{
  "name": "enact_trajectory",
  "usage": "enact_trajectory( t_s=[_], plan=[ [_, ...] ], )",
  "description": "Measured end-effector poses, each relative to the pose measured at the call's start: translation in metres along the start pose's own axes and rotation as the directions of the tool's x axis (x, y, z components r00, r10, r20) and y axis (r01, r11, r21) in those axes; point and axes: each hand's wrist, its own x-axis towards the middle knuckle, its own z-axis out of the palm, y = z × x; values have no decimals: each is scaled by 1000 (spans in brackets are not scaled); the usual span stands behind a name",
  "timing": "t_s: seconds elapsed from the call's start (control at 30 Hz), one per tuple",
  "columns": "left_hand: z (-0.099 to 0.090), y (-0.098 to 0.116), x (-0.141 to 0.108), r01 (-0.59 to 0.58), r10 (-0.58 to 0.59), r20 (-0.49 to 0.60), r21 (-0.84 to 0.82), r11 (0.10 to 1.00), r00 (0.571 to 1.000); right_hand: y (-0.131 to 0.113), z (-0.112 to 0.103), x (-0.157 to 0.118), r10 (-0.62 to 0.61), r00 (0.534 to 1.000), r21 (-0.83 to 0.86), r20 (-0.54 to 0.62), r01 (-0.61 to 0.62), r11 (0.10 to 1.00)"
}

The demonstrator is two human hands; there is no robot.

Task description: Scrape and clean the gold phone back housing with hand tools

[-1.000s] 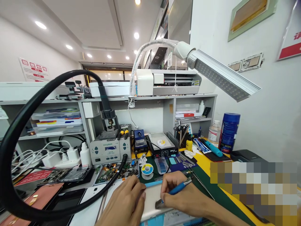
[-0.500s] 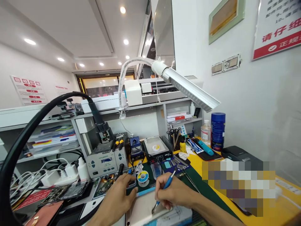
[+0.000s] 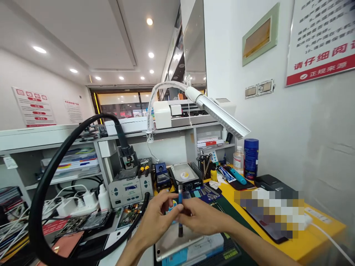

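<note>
Head view: blue tool (image 3: 180,199) between both hands.

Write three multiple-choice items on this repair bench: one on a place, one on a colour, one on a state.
1. Where does the blue canister stand?
A. back right by the wall
B. on the left shelf
C. in the left hand

2. What colour is the handle of the tool in the hands?
A. red
B. blue
C. white

3. How is that tool held?
A. flat on the mat
B. upright between both hands
C. hung on the lamp

Answers: 1 A, it stands beside the clear bottle; 2 B, blue shows above the fingers; 3 B, left hand and right hand both pinch it.
</note>
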Motion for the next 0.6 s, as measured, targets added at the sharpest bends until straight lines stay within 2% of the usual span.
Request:
enact_trajectory(
  t_s=[0.07,0.1,0.23,0.3,0.37,0.47,0.6],
  plan=[
    [-1,-3,-3,-35,35,-21,-8,999,999,-15,2,9,-88,996,-208,4,87,974],
    [-4,-5,-4,-39,38,-35,-9,999,999,-20,0,13,-98,995,-255,24,101,962],
    [-19,-20,-12,31,-30,-121,9,999,992,-27,-18,29,7,986,-271,166,39,962],
    [-24,-27,-14,64,-61,-123,23,998,990,-22,-21,38,88,988,-440,130,-23,898],
    [-26,-31,-14,64,-60,-90,39,997,994,-12,-16,49,134,986,-538,100,-59,841],
    [-25,-31,-14,38,-33,-60,80,996,998,4,5,69,210,976,-618,67,-124,776],
    [-22,-30,-15,14,-6,-58,138,990,998,13,28,90,345,938,-667,29,-239,706]
  ],
)
